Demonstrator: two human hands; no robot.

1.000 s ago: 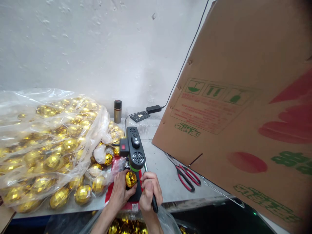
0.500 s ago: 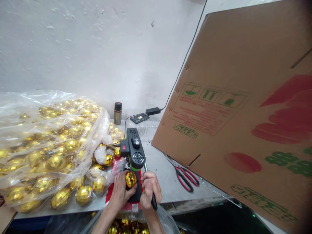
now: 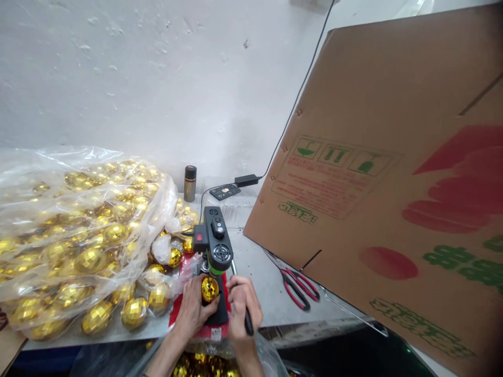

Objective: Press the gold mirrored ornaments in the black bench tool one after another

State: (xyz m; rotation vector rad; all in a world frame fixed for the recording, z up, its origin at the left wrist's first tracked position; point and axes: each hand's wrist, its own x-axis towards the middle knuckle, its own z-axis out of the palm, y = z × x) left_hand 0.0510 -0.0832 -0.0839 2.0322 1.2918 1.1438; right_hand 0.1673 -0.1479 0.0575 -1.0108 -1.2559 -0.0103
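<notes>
Left hand [image 3: 191,306]: lower centre of the frame; fingers curled partly closed around the left and near sides of a gold faceted ball, the thumb along its lower right.
Gold faceted ball [image 3: 209,289]: lower centre, directly beneath the front end of the drill head and above a black base [image 3: 222,310]; whether the bit touches it cannot be told.
Right hand [image 3: 244,306]: just right of the ball; fingers closed around a lever [image 3: 249,323], whose black end protrudes below the fist.
Drill head [image 3: 218,235]: black, with two round vents; a switch box [image 3: 200,237] with a red button adjoins its left side.
Red sheet [image 3: 175,312]: on the desk [image 3: 271,306], showing on both sides of the base.
Clear plastic bag [image 3: 168,196]: left of the frame, filled with similar gold balls [image 3: 90,260].
Second bag [image 3: 272,358]: bottom centre, below the desk edge, with more gold balls inside.
Scissors [image 3: 301,288]: red and black handles, right of the right hand, near the carton.
Carton [image 3: 353,104]: brown, printed red and green, tilted across the right side.
Rear of desk: a dark-capped bottle [image 3: 190,184], a patterned black slab [image 3: 225,191] and a black adapter [image 3: 246,180].
</notes>
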